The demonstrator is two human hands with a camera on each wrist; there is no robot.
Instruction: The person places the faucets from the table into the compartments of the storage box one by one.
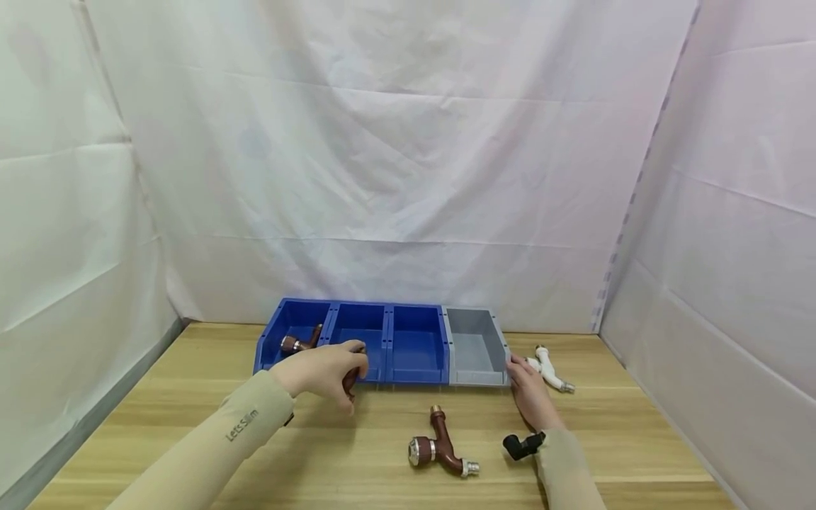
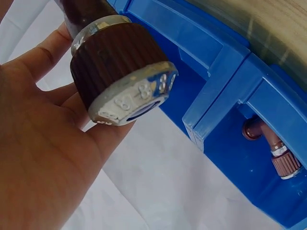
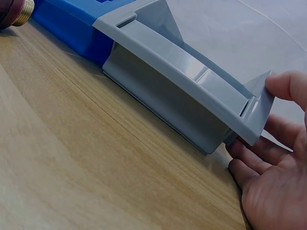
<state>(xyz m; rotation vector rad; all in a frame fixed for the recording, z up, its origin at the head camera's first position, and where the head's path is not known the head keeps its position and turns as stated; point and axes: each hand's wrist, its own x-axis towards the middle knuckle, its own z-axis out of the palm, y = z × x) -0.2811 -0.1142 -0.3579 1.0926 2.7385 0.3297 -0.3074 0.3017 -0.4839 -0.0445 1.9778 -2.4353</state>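
My left hand (image 1: 321, 372) holds a brown tap (image 2: 117, 62) at the front of the middle-left blue bin (image 1: 357, 320). The tap's ribbed knob with its silvery cap faces the left wrist camera; the fingers hide much of its body in the head view. Another brown tap (image 1: 299, 345) lies inside the leftmost blue bin (image 1: 263, 347). At the right end of the row, my right hand (image 3: 276, 177) grips the grey bin (image 3: 168, 91) by its front side corner, thumb on the side wall and fingers beneath the rim.
On the wooden table, a brown tap (image 1: 443, 446) lies in front of the bins. A white tap (image 1: 546, 368) lies right of the grey bin, beside the right hand. A third blue bin (image 1: 417, 340) adjoins the grey one. White cloth (image 1: 408, 177) hangs behind and at both sides.
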